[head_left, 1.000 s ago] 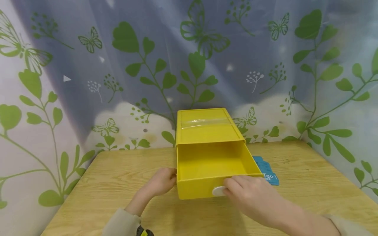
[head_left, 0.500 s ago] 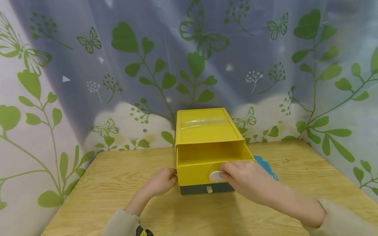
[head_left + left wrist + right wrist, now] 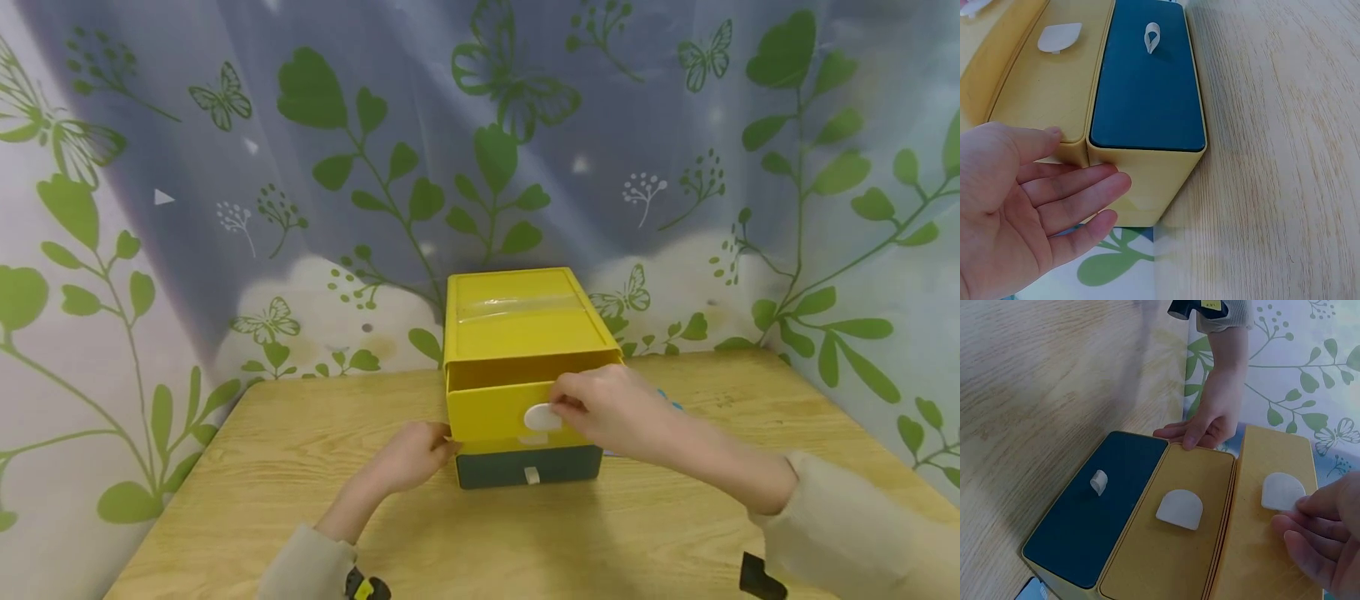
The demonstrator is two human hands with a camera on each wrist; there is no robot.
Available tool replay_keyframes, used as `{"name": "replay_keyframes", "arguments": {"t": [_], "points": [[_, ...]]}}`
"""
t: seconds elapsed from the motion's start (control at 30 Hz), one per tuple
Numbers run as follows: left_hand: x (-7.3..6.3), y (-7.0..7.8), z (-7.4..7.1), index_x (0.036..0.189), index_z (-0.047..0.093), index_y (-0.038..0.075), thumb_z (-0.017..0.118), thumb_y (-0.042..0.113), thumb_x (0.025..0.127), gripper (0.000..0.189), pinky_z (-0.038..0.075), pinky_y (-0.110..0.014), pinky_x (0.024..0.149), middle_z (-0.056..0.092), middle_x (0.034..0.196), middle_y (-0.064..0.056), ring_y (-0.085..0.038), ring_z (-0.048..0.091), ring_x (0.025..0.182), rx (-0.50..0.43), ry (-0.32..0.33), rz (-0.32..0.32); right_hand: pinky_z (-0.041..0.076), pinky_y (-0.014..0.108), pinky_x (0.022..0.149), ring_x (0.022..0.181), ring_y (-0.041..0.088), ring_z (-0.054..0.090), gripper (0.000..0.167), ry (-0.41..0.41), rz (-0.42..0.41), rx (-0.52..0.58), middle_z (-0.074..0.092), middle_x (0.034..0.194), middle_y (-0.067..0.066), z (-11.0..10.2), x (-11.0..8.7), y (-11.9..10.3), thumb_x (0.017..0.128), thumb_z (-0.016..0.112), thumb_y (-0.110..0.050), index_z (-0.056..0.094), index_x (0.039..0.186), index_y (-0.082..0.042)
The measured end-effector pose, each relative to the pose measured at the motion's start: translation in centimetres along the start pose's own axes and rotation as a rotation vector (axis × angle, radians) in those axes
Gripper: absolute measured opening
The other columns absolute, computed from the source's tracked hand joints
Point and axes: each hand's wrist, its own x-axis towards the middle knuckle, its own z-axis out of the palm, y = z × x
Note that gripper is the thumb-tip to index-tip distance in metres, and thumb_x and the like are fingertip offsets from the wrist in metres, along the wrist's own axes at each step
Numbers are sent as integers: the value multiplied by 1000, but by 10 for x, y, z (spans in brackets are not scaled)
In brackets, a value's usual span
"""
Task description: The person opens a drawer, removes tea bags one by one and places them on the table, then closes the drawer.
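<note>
A yellow drawer box [image 3: 525,321] stands on the table with its top drawer [image 3: 495,412] partly out. My right hand [image 3: 626,412] pinches the white tab handle [image 3: 542,417] on that drawer's front; in the right wrist view the thumb lies on the edge of the tab [image 3: 1282,491]. Below is a middle yellow drawer [image 3: 1047,87] with its own white tab, and a dark teal drawer [image 3: 495,468] with a small loop pull [image 3: 532,475]. My left hand [image 3: 412,457] touches the box's left side with nearly straight fingers, its thumb on the middle drawer's front edge.
Behind the right hand, a bit of a blue packet [image 3: 670,400] shows to the right of the box. The wooden table [image 3: 337,408] spreads out around it. A curtain with leaves and butterflies [image 3: 375,167] hangs close behind.
The right hand has moved away from me with the handle, and the top drawer has slid most of the way into the box, uncovering the teal drawer below. The left hand stays put.
</note>
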Motion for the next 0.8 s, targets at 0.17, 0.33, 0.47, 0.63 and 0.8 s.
{"name": "replay_keyframes", "arguments": {"t": [0.17,0.33,0.47,0.63,0.8], "points": [[0,1,-1,92,63,-3,52,14,94,20,46,-31,56,65,76,-10,-12,55,62,-1,-7,-13,42,18,51,53,0,48,7,7,18,2,64,72,-3,2,6,7,80,69,-2,67,84,-7],[0,2,-1,94,64,-3,53,15,94,20,47,-32,58,66,80,-10,-13,57,64,7,-3,-34,44,19,53,56,2,52,6,8,35,0,64,73,-2,7,11,14,81,68,-3,67,86,-7],[0,3,-2,96,64,-3,54,15,93,21,48,-33,61,67,84,-9,-16,60,69,17,1,-49,45,20,54,58,4,55,6,6,50,-4,65,74,-1,10,15,18,82,68,-3,67,86,-7],[-1,4,-2,98,64,-4,54,15,93,22,49,-35,63,67,86,-11,-20,62,73,18,0,-53,45,21,54,57,5,53,7,5,66,-2,65,74,-1,11,19,22,82,67,-2,67,87,-6],[-1,3,-2,97,63,-4,54,16,94,22,49,-34,62,66,85,-12,-18,61,70,0,-6,-46,43,21,53,55,4,50,6,13,74,-1,65,74,-2,14,22,25,82,67,-2,67,87,-6]]}}
